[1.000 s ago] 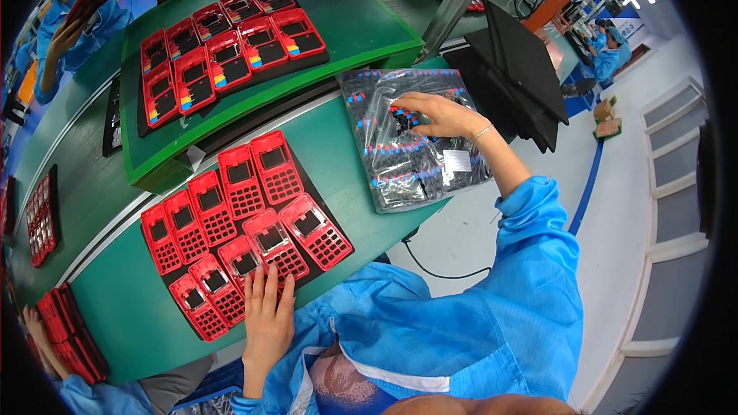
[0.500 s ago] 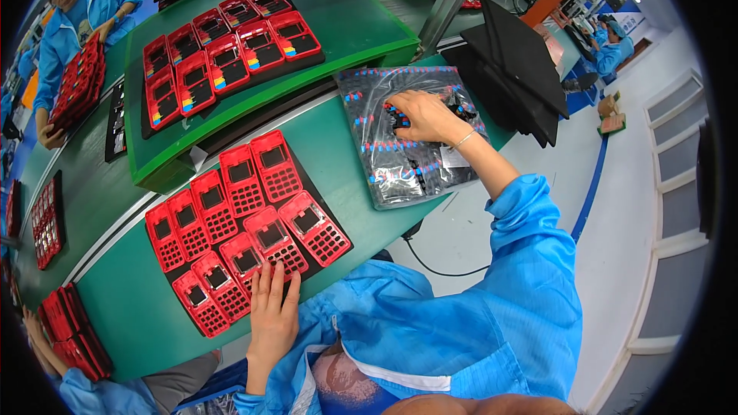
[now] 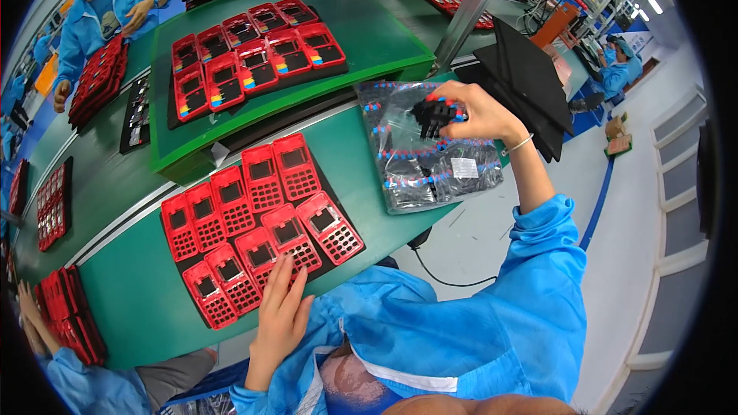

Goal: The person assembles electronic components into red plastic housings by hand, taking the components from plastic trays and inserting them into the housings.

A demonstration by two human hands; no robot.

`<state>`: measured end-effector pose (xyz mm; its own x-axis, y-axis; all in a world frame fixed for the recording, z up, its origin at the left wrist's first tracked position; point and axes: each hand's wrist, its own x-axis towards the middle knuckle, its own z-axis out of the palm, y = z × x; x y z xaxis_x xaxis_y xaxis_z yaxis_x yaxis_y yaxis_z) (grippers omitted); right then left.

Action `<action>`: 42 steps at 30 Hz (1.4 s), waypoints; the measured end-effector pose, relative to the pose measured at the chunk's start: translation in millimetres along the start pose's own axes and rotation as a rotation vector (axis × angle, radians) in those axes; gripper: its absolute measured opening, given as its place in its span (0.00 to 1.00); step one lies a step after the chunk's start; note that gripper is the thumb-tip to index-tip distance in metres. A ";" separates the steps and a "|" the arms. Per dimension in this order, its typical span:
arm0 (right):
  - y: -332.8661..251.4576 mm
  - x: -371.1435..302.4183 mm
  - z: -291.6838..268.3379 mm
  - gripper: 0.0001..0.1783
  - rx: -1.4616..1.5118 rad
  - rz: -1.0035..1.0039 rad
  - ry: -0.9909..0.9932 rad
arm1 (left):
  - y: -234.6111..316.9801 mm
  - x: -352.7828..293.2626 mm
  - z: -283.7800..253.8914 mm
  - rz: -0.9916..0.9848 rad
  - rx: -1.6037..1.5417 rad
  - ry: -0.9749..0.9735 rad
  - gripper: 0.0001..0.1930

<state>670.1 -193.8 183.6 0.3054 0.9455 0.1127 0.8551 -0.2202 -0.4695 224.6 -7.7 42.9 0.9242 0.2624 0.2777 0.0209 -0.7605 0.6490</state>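
Note:
My right hand [image 3: 486,115] is raised over a clear plastic bag [image 3: 403,198], its fingers closed round a clump of small black parts [image 3: 435,117] with red and blue ends. More such parts lie in rows in the bag, beside a white label. Flat and with fingers stretched out, my left hand [image 3: 280,321] lies at the near edge of a group of red phone housings [image 3: 289,237]; its fingertips touch one of them. These housings, with screen windows and keypad holes, sit in two rows on a black tray [image 3: 329,190].
A raised green platform [image 3: 361,19] behind carries another tray of red housings [image 3: 257,61] with coloured tabs. Black sheets [image 3: 526,84] are stacked right of the bag, by a metal post [image 3: 477,4]. Co-workers in blue sit at left and far right; one person [image 3: 108,11] stands near stacked housings.
My right hand has lifted from the bag with a clump of black parts in it. The left hand stays by the housings. The whole view has shifted slightly.

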 end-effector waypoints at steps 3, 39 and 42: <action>-51.7 26.7 35.5 0.34 0.178 -0.243 -0.283 | 5.1 31.4 -2.2 -0.061 -0.488 0.002 0.44; -219.7 66.5 236.2 0.33 1.151 -0.135 -0.804 | -3.4 -18.3 -10.0 -0.251 -1.356 0.945 0.40; -229.1 69.5 227.9 0.33 0.990 -0.256 -0.780 | -6.2 -34.3 -10.6 -0.343 -1.776 0.588 0.40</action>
<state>400.0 -23.0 99.3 -0.4322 0.8976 -0.0863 0.0757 -0.0593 -0.9954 188.7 -5.7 36.9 0.7293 0.6796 -0.0789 -0.5652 0.6634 0.4903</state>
